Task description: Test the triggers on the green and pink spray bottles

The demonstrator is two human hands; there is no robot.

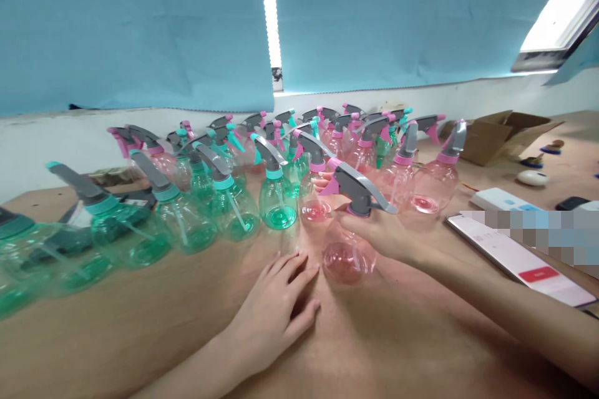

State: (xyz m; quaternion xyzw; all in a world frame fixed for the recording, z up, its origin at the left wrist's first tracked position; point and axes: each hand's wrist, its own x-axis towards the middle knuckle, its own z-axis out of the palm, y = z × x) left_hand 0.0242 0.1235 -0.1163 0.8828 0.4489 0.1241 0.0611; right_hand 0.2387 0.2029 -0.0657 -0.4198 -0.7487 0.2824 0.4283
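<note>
My right hand is wrapped round the neck of a pink spray bottle with a grey and pink trigger head, upright on the wooden table. My left hand lies palm down on the table to the left of that bottle, fingers apart, holding nothing. Just behind the held bottle is another pink spray bottle. A green spray bottle stands beyond my left hand, with more green ones in a row to the left.
Several pink and green spray bottles crowd the back of the table. On the right lie a phone, a white box, a white mouse and an open cardboard box. Blue sheeting hangs behind.
</note>
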